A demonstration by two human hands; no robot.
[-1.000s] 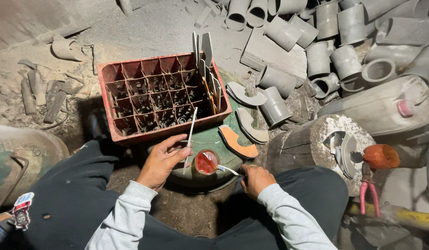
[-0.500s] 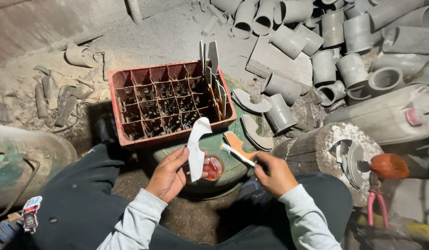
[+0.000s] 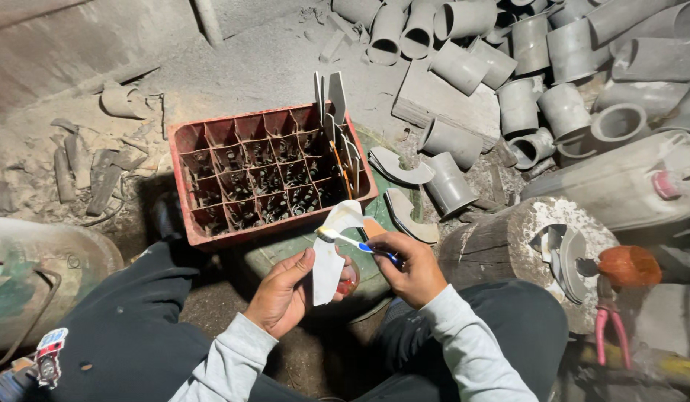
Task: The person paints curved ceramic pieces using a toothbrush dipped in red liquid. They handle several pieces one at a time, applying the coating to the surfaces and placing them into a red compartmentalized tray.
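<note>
My left hand holds a curved white plastic piece upright in front of me. My right hand grips a small brush with a blue handle, and its bristle end lies on the upper part of the white piece. Behind the piece a small red tin shows in part on a round green lid. Just beyond stands a red divided crate with a few grey cut pieces standing in its right cells.
Several grey pipe sections lie heaped at the upper right. A wooden stump at my right carries cut pieces; pink-handled pliers and an orange object lie beside it. A green metal drum sits at left.
My left hand has turned the white piece from edge-on to face me and lifted it off the tin. My right hand has brought the brush up from the tin onto the piece.
</note>
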